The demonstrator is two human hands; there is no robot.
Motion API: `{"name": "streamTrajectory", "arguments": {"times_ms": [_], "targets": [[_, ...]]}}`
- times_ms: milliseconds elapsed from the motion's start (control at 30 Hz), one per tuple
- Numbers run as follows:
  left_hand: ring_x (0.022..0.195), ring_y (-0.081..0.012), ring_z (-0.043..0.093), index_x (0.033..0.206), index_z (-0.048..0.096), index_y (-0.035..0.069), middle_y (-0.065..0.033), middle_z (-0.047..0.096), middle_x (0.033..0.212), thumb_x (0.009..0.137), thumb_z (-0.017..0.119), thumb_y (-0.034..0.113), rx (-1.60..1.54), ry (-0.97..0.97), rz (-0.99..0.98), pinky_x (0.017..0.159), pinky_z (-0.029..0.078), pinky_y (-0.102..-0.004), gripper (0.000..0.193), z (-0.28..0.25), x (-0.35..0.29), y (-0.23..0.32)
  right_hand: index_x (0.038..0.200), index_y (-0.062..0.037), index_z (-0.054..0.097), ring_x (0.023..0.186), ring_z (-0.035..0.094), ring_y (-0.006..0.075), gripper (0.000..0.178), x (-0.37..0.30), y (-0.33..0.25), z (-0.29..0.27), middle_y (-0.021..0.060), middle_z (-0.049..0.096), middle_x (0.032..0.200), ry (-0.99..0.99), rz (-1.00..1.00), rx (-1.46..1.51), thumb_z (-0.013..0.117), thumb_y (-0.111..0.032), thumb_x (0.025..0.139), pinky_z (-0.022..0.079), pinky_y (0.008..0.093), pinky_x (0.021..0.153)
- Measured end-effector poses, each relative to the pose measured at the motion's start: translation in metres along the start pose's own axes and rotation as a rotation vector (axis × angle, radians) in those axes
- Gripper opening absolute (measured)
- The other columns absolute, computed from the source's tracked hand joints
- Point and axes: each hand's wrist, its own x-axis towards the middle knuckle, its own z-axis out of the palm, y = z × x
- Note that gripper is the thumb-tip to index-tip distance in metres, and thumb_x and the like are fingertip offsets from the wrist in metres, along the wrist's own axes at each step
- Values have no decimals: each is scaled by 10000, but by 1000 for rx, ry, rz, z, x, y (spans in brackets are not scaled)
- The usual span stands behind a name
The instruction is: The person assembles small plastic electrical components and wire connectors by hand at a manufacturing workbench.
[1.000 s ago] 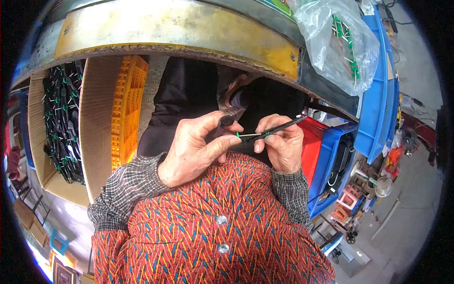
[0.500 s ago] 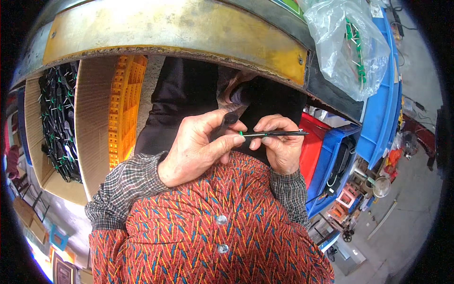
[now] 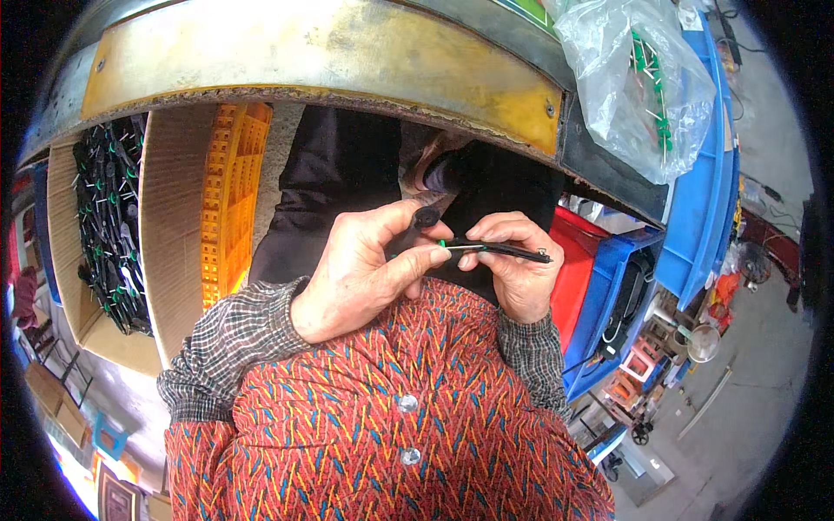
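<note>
Over my lap, my left hand (image 3: 365, 273) is closed, thumb against fingers, on a dark plastic piece whose round black end (image 3: 425, 217) sticks up above the thumb. At the thumb tip sits a small green-headed metal pin (image 3: 460, 247), its shaft pointing right. Facing it, my right hand (image 3: 526, 273) pinches a slim black plastic part (image 3: 519, 253) between thumb and fingers, the pin's shaft lying along it. A small metal bit shows at the part's right end. Whether the two black pieces are joined is hidden by my fingers.
A cardboard box (image 3: 178, 217) at left holds many black parts with green bits, beside an orange crate (image 3: 233, 195). A worn metal-faced table edge (image 3: 330, 56) runs ahead. A clear bag (image 3: 608, 104) of green-headed pins lies far right, above red and blue bins (image 3: 599, 304).
The slim black part's right end has swung down and slightly left as my right fingers shifted on it. My left hand has stayed nearly still.
</note>
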Motion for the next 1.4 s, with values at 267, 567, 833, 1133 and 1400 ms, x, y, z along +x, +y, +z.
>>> {"name": "streamTrajectory", "arguments": {"times_ms": [267, 567, 833, 1133, 1400], "targets": [[572, -44, 556, 974, 622, -16, -27, 622, 734, 862, 643, 45, 307, -15, 146, 506, 454, -203, 129, -4, 1, 6, 873, 40, 638, 860, 641, 219, 193, 3, -8, 1, 165, 639, 927, -44, -88, -167, 700, 112, 705, 579, 298, 676], [691, -235, 651, 949, 632, 19, -107, 640, 812, 744, 687, -15, 686, -80, 655, 602, 521, -313, 215, -15, 11, -7, 875, 79, 614, 725, 643, 184, 133, 3, -12, -2, 144, 612, 898, -127, 104, -38, 634, 140, 758, 552, 283, 637], [787, -279, 643, 946, 626, 33, -115, 629, 881, 718, 670, 9, 779, -201, 718, 652, 523, -342, 233, -22, 11, -7, 899, 55, 602, 617, 619, 139, 108, 5, -11, -5, 63, 606, 731, -148, 413, 39, 650, 35, 804, 521, 250, 588], [797, -277, 640, 973, 630, 45, -100, 622, 921, 672, 624, -16, 845, -228, 812, 663, 521, -340, 307, -25, 12, -13, 1035, 32, 546, 549, 590, 137, 273, 9, -11, 0, 64, 585, 761, -155, 436, 217, 675, 26, 795, 491, 242, 491], [831, -281, 649, 970, 625, 35, -107, 630, 904, 633, 595, -83, 747, -186, 735, 701, 531, -341, 359, -22, 10, -20, 1043, 36, 554, 540, 590, 132, 273, 7, -3, -6, 69, 603, 768, -142, 429, 213, 676, 20, 800, 491, 226, 475]]}}
